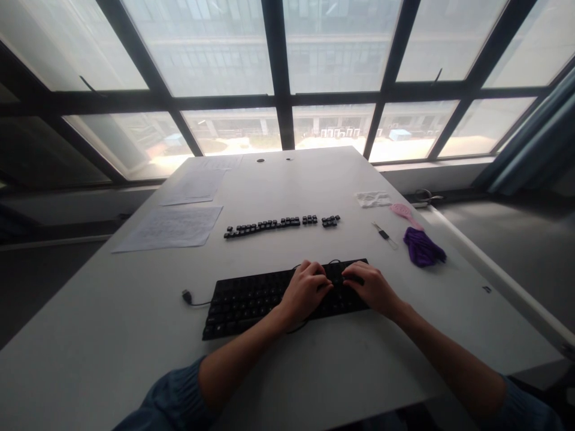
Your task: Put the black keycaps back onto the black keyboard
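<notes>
A black keyboard [256, 299] lies slightly slanted on the white table. My left hand [308, 290] rests over its right-middle part, fingers curled and pressed together. Over the number-pad end is my right hand [368, 287], its thumb and fingertips drawn into a pinch against the keys. Whatever is between the fingertips of either hand is too small or hidden to make out. Behind the keyboard, loose black keycaps [269, 225] stand in uneven rows, split into groups. A small tool with a black handle and wire loop [383, 234], resembling a keycap puller, lies to the right.
A purple cloth [422, 246], a pink hairbrush [402, 210] and a crumpled white cloth or wrapper [372, 199] lie on the right. Paper sheets [171, 227] cover part of the left side. The keyboard's USB plug [187, 296] lies left of it. Windows stand beyond the table [135, 335].
</notes>
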{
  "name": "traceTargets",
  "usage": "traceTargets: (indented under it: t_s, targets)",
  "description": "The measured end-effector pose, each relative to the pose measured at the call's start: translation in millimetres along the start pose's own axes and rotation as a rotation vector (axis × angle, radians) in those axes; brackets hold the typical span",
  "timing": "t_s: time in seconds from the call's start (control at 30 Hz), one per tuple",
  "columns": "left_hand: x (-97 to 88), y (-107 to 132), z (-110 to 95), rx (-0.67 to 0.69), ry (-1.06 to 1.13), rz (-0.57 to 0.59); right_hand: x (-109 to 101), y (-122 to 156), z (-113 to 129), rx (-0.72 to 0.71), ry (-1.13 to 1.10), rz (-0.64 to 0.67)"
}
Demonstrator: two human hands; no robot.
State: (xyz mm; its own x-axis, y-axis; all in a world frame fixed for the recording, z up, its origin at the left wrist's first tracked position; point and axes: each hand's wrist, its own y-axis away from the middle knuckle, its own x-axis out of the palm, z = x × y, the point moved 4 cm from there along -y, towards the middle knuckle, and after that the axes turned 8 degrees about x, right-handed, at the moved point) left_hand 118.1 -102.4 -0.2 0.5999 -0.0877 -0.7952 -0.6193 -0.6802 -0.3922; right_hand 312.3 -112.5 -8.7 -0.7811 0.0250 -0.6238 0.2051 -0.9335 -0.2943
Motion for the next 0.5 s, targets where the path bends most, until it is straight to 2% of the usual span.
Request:
traceTargets:
  t_s: [0.3,0.5]
  targets:
    - [1.0,0.5,0.6,0.008,-0.003,-0.008,3.1,-1.4,3.6,-0.075,-0.02,0.033]
    - [0.6,-0.8,-0.4,0.01,-0.016,-0.005,-4.0,-0.7,14.1,-0.113,0.259,0.073]
